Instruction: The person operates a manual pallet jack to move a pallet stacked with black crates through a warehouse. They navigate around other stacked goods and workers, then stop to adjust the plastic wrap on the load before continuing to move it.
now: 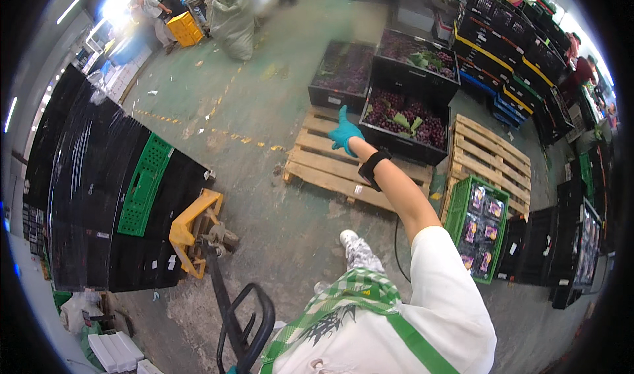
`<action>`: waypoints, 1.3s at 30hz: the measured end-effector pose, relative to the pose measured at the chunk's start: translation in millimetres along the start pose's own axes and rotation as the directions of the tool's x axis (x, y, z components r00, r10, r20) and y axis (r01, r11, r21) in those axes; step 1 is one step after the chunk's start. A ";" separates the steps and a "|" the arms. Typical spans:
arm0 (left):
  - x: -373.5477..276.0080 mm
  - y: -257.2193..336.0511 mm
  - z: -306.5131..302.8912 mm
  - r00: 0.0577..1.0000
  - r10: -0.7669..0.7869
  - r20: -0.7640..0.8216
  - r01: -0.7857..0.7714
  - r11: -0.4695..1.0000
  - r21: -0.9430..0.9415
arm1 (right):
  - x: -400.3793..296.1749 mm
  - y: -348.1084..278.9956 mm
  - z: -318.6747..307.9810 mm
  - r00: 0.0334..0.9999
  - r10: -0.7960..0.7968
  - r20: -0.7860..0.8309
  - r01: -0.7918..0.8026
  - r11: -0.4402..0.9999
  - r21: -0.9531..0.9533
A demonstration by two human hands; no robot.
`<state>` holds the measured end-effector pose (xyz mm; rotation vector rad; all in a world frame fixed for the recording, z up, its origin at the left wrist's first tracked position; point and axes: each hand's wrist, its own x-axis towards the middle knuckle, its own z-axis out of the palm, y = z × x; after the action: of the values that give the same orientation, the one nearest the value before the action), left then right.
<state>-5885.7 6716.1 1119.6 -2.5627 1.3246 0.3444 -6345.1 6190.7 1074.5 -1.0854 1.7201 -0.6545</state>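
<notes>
My right hand [344, 134], in a teal glove, reaches forward over a wooden pallet [327, 163] with its index finger stretched out and nothing in it. Beside that hand, a black crate [406, 144] holds dark red grapes [421, 121] with green leaves on top. Two more grape crates stand behind it, a left one [337, 94] and a right one [421, 74]. At the bottom edge, only a sliver of my gloved left hand [231, 370] shows, on the black loop handle [262, 309] of a yellow pallet jack [183, 233].
Film-wrapped black crates [99, 186] with a green crate [143, 186] among them stand at the left. A second pallet [488, 151] and a green crate of packed punnets [475, 230] are at my right. Crate stacks [488, 37] and a woven sack [233, 22] stand farther off; people work beyond.
</notes>
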 end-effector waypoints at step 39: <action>13.4 -29.6 -73.6 0.963 -0.247 -0.104 0.258 0.959 0.115 | -274.1 -94.0 196.1 -0.148 -0.830 0.537 0.846 0.174 0.503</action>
<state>-5846.6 6699.5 1187.9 -2.6216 0.9913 0.0959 -6091.8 6400.4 1194.4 -2.1458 -0.0414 -0.7482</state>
